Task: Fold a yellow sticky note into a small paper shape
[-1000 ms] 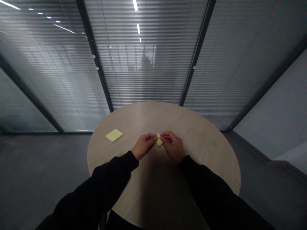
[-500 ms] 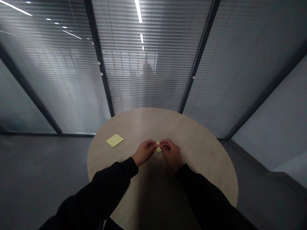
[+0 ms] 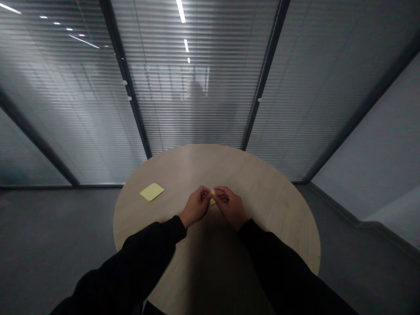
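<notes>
Pinched between both hands is a small folded piece of yellow paper (image 3: 213, 197), mostly covered by fingers. My left hand (image 3: 196, 204) grips its left side, thumb and fingertips closed. From the right, my right hand (image 3: 230, 205) pinches it the same way, and the fingertips of the two hands nearly meet. The exact shape of the folds is too small to make out. A stack of yellow sticky notes (image 3: 152, 192) lies flat on the table to the left, apart from both hands.
The round wooden table (image 3: 278, 205) carries the paper and the notes. Beyond its far edge stands a glass partition with blinds (image 3: 197, 118) and dark frames. A pale wall (image 3: 377, 166) rises at the right, with grey floor (image 3: 59, 236) around.
The view has shifted slightly to the right. My fingers have closed further over the folded paper, so less of it shows. The sticky notes lie where they were.
</notes>
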`<action>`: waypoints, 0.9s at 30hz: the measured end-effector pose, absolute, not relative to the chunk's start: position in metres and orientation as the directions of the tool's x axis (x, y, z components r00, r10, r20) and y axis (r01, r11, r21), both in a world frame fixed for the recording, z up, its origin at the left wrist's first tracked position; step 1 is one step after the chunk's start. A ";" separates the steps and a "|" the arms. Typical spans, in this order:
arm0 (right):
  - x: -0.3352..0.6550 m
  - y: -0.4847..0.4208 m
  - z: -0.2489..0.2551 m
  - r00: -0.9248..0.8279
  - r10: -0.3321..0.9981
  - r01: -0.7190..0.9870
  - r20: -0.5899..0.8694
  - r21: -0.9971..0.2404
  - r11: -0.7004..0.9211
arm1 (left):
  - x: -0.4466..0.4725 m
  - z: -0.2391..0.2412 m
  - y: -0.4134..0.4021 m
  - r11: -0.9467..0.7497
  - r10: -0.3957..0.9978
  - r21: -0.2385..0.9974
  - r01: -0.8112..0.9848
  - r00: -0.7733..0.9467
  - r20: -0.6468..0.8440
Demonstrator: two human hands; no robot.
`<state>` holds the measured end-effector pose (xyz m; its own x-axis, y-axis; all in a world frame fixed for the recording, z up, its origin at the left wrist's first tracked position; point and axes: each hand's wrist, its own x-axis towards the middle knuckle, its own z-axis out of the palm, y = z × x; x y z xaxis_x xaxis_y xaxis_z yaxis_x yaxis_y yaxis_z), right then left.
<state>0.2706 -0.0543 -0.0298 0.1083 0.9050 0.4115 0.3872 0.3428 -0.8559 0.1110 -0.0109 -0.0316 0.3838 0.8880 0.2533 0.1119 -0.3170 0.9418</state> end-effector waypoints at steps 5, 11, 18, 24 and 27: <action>0.275 -0.054 -0.031 0.088 0.925 0.315 0.370 -0.891 0.327 | 0.113 -0.031 -0.012 -0.291 0.895 0.953 0.087 0.377 0.238; 0.279 -0.053 -0.034 0.123 0.909 0.321 0.398 -0.883 0.343 | 0.112 -0.031 -0.010 0.061 0.864 0.976 -0.208 0.501 0.052; 0.276 -0.053 -0.033 0.127 0.912 0.293 0.391 -0.893 0.342 | 0.111 -0.033 -0.011 0.017 0.896 0.987 -0.160 0.440 0.056; 0.273 -0.053 -0.031 0.140 0.906 0.266 0.399 -0.897 0.354 | 0.112 -0.032 -0.012 0.026 0.889 0.979 -0.204 0.453 0.071; 0.271 -0.052 -0.033 0.167 0.906 0.225 0.388 -0.910 0.348 | 0.111 -0.031 -0.013 0.091 0.867 0.967 -0.238 0.496 0.041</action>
<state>0.2715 -0.0516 -0.0331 0.1670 0.9064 0.3881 0.2247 0.3482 -0.9101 0.1111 -0.0126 -0.0314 0.4962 0.8673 0.0409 -0.2379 0.0906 0.9671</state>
